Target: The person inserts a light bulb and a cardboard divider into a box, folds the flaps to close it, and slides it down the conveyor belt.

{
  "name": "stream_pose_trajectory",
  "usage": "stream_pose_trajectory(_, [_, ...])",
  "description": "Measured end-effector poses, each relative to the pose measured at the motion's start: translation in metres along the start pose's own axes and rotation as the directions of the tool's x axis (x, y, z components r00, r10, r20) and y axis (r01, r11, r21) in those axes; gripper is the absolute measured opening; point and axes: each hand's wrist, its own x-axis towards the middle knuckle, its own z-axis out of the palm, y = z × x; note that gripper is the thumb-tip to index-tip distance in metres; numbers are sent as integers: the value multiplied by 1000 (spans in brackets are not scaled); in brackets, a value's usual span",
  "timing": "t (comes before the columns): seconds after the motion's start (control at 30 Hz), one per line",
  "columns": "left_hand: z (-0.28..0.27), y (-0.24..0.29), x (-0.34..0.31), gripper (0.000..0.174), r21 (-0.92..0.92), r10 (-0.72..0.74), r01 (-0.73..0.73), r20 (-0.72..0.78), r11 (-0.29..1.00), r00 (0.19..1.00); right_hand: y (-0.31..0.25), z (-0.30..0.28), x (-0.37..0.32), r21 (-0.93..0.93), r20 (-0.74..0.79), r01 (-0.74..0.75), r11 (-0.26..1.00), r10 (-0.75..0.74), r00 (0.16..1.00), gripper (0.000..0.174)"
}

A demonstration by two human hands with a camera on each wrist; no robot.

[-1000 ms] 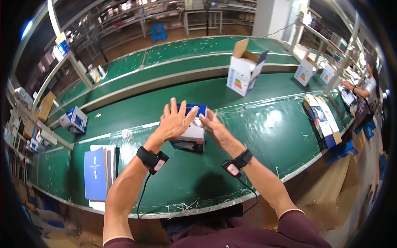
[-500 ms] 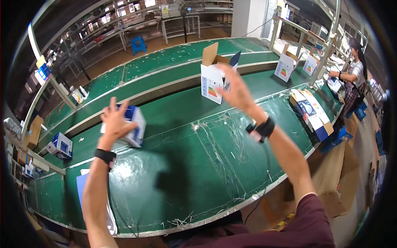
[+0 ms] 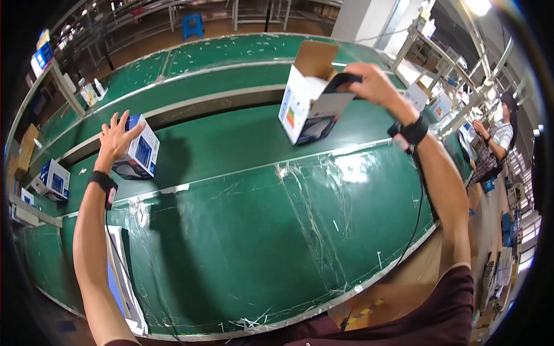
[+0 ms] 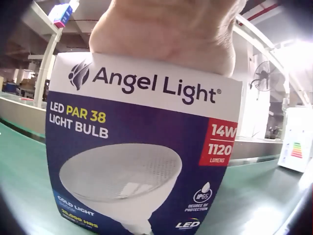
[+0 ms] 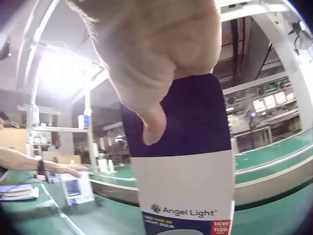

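Observation:
My left hand point(image 3: 115, 138) rests on top of a closed light bulb box point(image 3: 145, 149), its fingers spread. The left wrist view shows the printed front of this box point(image 4: 146, 112) below the palm. At the centre right, my right hand point(image 3: 374, 85) pinches the dark blue top flap of an open light bulb box point(image 3: 295, 109). A brown inner flap point(image 3: 317, 56) stands up at its back, and something white shows inside. In the right wrist view the thumb point(image 5: 155, 126) lies against the raised flap point(image 5: 195, 115).
Another bulb box point(image 3: 55, 180) stands on the green belt at the far left. Papers and a blue booklet point(image 3: 124, 282) lie partly behind my left arm. More open boxes point(image 3: 441, 106) stand to the right, near another person point(image 3: 501, 135). Plastic scraps point(image 3: 257, 320) litter the front edge.
The closed box has moved left from in front of me with my left hand on it. My right hand has left that box, reached right and taken hold of the open box's flap.

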Motion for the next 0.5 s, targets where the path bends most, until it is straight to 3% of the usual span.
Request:
stream_pose_trajectory(0.03, [5,-6,9,94,14,-10,11,-28,1000,1000,-28,4,1,-71,-20,140,988,-142,990,23])
stream_pose_trajectory(0.13, [11,-12,15,97,73,-60,72,-152,995,987,-89,7,-15,-147,16,120,982,-119,993,24])
stream_pose_trajectory(0.17, [13,-9,10,99,137,-64,109,-299,985,952,-109,9,-24,-86,29,132,988,-130,991,22])
stream_pose_trajectory(0.2, [9,0,-2,86,184,7,94,-484,978,875,-123,9,-31,-34,42,149,988,-147,988,20])
stream_pose_trajectory(0.23, [5,14,-11,78,175,143,-44,-603,984,785,-129,13,-38,-66,41,241,968,-239,970,18])
stream_pose_trajectory(0.27, [-2,36,-21,69,187,263,-184,-711,965,653,-142,17,-48,-51,29,242,969,-241,970,19])
stream_pose_trajectory(0.3, [-28,77,-52,62,3,295,-406,-693,914,658,-159,15,-56,-47,63,233,971,-230,971,19])
stream_pose_trajectory(0.33, [-62,125,-99,55,-190,331,-588,-674,787,661,-175,13,-65,-40,103,223,974,-218,971,18])
stream_pose_trajectory(0.37, [-88,163,-142,53,-576,320,-628,-550,524,771,-185,17,-73,3,102,224,975,-223,969,18])
stream_pose_trajectory(0.4, [-110,193,-175,53,-855,364,-490,-407,171,837,-195,20,-80,42,105,230,972,-233,967,18])
stream_pose_trajectory(0.47, [-137,228,-209,51,-974,472,-192,-224,-116,853,-216,22,-94,34,150,300,953,-301,942,21])
stream_pose_trajectory(0.5, [-141,237,-210,45,-994,590,-37,-91,-103,802,-224,21,-101,36,181,304,952,-306,935,24])
